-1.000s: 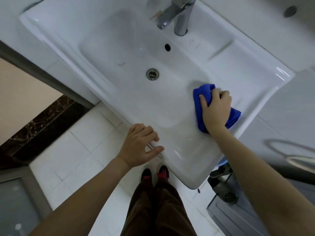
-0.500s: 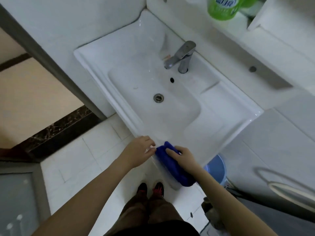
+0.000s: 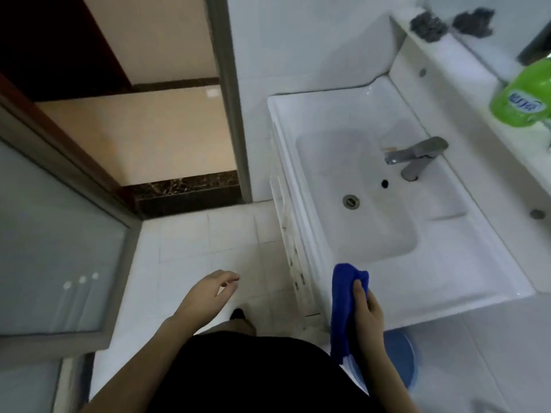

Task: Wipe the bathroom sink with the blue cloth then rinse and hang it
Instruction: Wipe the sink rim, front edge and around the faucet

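The white bathroom sink (image 3: 447,272) lies to the right, with a chrome tap (image 3: 416,156) at its back and a metal drain (image 3: 351,201) in the basin. My right hand (image 3: 368,311) grips the blue cloth (image 3: 343,305) at the sink's near front corner; the cloth hangs down long past the rim. My left hand (image 3: 208,293) hovers over the floor tiles to the left of the sink, fingers apart, holding nothing and touching nothing.
A green bottle (image 3: 521,96) stands on the ledge behind the tap, with dark scrubbers (image 3: 426,25) further back. A blue bucket (image 3: 399,359) sits on the floor under the sink's corner. A glass door (image 3: 59,248) and a doorway frame (image 3: 229,99) are to the left.
My left hand has let go of the sink's front rim and moved left over the floor. My right hand has drawn the cloth along the front edge. The view has swung to the left.
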